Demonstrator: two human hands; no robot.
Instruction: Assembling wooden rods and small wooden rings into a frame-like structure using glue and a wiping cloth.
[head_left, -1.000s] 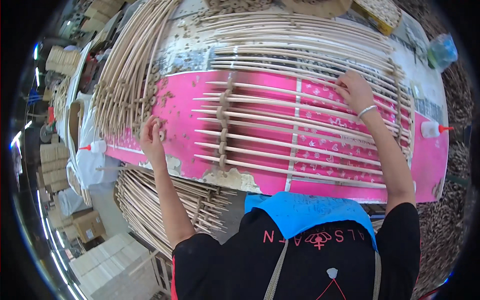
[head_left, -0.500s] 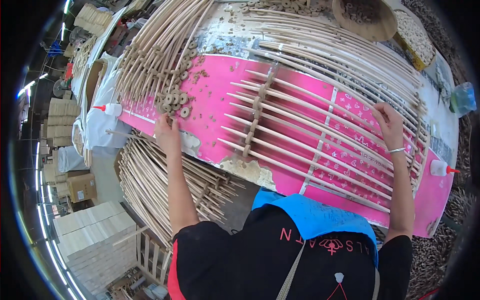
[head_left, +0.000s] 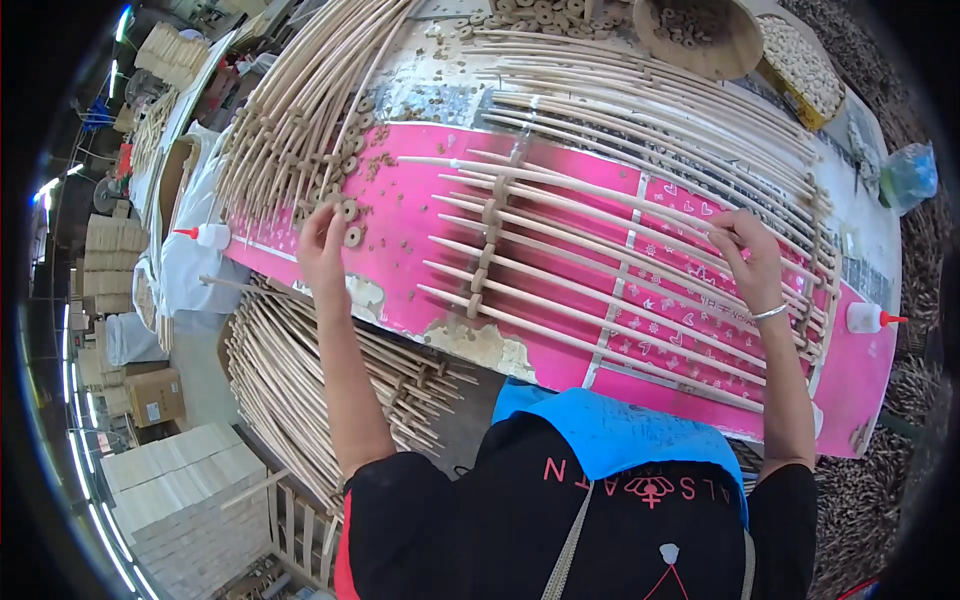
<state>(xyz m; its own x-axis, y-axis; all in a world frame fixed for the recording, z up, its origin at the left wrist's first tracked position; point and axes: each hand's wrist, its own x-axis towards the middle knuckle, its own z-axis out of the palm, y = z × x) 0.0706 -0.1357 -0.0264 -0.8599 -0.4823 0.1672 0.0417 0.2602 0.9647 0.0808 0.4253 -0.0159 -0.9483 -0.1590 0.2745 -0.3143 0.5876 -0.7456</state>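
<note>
My right hand (head_left: pixel 748 255), with a bangle at its wrist, pinches a long pale wooden rod (head_left: pixel 560 178). The rod's pointed end juts left beyond the others in the row. Below it several pointed rods (head_left: pixel 590 280) lie side by side, crossed near their left ends by a strip with wooden pieces (head_left: pixel 484 255). My left hand (head_left: pixel 322 240) is at the table's left part with fingers drawn together over small wooden rings (head_left: pixel 353 236). What its fingertips hold, if anything, is hidden.
Bundled rods (head_left: pixel 290 120) with rings lie at the far left, more rods (head_left: pixel 650 90) at the back. A bowl of rings (head_left: pixel 745 45) stands behind. White glue bottles with red tips rest left (head_left: pixel 214 236) and right (head_left: pixel 865 318). Below the near edge sits a rod stack (head_left: pixel 290 370).
The rod in my right hand has slid left, so its tip reaches past the row. My right hand has moved left with it. My left hand stays by the rings.
</note>
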